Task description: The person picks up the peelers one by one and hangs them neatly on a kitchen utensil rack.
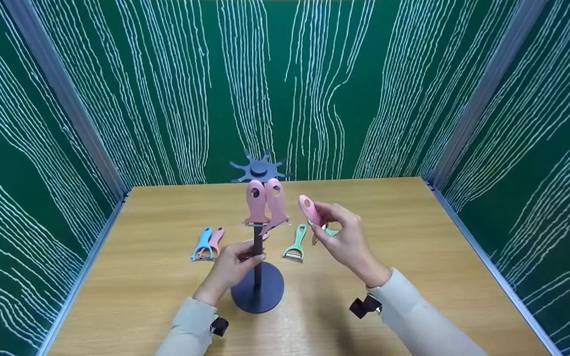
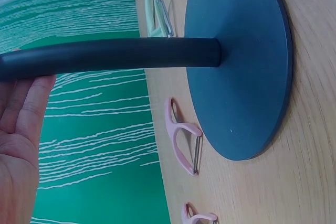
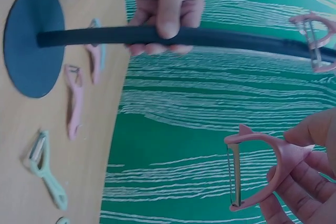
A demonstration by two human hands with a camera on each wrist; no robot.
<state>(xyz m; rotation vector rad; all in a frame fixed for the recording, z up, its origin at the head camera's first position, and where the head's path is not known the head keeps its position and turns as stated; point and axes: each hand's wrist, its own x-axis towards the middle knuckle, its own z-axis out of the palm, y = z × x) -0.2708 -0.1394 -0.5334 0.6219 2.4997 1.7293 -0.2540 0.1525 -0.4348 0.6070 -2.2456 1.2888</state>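
My left hand (image 1: pixel 234 269) grips the dark upright pole (image 2: pixel 115 53) of a stand with a round base (image 1: pixel 265 301). In the right wrist view, the left thumb lies across the pole. My right hand (image 1: pixel 347 237) pinches a pink peeler (image 3: pixel 283 156) by its handle, its blade end facing the pole side in the right wrist view. This peeler is held up off the table, right of the stand. Two pink peelers (image 1: pixel 256 202) hang at the stand's top, below a star-shaped hook ring (image 1: pixel 259 170).
On the wooden table (image 1: pixel 166 306) lie a blue peeler (image 1: pixel 202 244) over a pink one, a green peeler (image 1: pixel 295 242), and another green one (image 1: pixel 330 231) partly behind my right hand. One more pink peeler (image 2: pixel 178 135) lies behind the base. Green patterned walls (image 1: pixel 305 89) enclose the table.
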